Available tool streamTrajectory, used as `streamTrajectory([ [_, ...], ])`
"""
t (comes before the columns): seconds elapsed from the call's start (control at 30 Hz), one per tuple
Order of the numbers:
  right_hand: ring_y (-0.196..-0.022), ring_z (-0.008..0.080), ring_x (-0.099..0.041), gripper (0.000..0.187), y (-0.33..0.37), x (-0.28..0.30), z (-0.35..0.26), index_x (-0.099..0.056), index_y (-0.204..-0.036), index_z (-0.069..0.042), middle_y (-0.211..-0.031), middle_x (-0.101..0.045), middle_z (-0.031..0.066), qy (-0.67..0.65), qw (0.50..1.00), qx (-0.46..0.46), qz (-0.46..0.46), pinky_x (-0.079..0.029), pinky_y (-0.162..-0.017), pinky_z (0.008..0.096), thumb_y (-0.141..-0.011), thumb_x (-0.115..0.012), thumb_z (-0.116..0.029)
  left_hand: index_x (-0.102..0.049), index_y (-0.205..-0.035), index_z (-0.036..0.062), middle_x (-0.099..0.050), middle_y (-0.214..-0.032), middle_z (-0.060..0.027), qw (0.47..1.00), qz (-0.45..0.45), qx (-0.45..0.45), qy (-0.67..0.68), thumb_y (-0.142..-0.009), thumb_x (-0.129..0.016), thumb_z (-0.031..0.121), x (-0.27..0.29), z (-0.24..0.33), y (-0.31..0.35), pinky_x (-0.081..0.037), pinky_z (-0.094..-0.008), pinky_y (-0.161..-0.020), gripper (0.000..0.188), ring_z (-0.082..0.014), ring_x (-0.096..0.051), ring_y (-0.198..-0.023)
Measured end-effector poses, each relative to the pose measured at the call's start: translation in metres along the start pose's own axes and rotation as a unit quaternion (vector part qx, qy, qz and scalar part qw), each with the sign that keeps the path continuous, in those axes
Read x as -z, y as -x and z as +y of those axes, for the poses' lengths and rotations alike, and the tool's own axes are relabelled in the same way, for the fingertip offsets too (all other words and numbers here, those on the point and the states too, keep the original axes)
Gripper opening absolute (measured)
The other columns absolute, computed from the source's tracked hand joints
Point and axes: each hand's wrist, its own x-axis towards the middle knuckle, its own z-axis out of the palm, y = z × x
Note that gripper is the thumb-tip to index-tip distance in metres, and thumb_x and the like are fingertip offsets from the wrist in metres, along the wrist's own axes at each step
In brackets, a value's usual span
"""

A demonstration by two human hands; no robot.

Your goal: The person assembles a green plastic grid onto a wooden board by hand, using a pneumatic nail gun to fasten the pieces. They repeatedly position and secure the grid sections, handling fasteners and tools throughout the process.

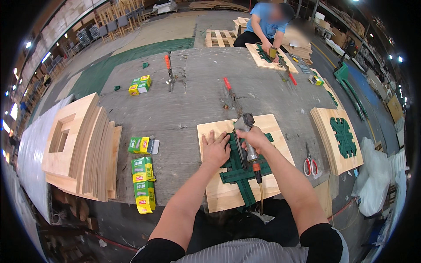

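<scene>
A pneumatic staple gun (pixel 251 151) is in the grip of my right hand (pixel 254 139), its hose running down toward my lap. Its nose and magazine rest over dark green webbing straps (pixel 241 175), which criss-cross on a square plywood board (pixel 215 197) in front of me. My left hand (pixel 216 149) lies flat with fingers spread on the board's left part, its fingertips beside the webbing. The gun and my right hand hide some of the straps.
At left stands a stack of plywood frames (pixel 83 153); beside it are green-yellow staple boxes (pixel 143 193). Toward the right lie red-handled scissors (pixel 310 164) and stacked webbed boards (pixel 342 144). Toggle clamps (pixel 230 90) stand on the grey table (pixel 197 79). A co-worker (pixel 267 26) works opposite.
</scene>
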Motion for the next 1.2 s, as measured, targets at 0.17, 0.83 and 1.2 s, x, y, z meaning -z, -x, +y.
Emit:
streamTrajectory([
  [0.17,-0.059,0.0137,-0.058,0.031,-0.001,-0.015,-0.005,-0.064,-0.113,-0.005,-0.092,-0.065,0.0040,0.045,0.999,-0.007,0.010,-0.047,-0.048,0.0336,-0.095,-0.074,-0.028,-0.060,-0.145,0.0210,-0.052,-0.155,0.0018,1.000,-0.010,0.008,-0.001,-0.101,-0.050,0.036,0.000,-0.002,0.000,-0.012,-0.0686,-0.122,0.048,-0.0417,-0.034,-0.150],
  [0.83,-0.052,0.0125,-0.056,0.023,-0.007,-0.036,0.000,-0.062,-0.100,-0.003,-0.078,-0.063,0.0031,0.055,0.998,0.025,0.010,-0.044,-0.045,0.0302,-0.093,-0.075,-0.021,-0.073,-0.126,0.0158,-0.055,-0.147,-0.0123,0.996,0.060,-0.005,0.067,-0.094,-0.059,0.029,0.000,-0.009,0.004,-0.021,-0.0686,-0.119,0.038,-0.0416,-0.041,-0.144],
  [1.2,-0.054,0.0113,-0.053,0.019,-0.009,-0.040,-0.004,-0.064,-0.101,-0.005,-0.078,-0.062,0.0020,0.074,0.997,0.027,-0.020,-0.045,-0.046,0.0298,-0.096,-0.072,-0.021,-0.077,-0.113,0.0107,-0.060,-0.134,-0.0112,0.993,0.047,0.009,0.112,-0.090,-0.061,0.025,0.006,-0.011,0.006,-0.021,-0.0685,-0.120,0.032,-0.0376,-0.043,-0.141],
])
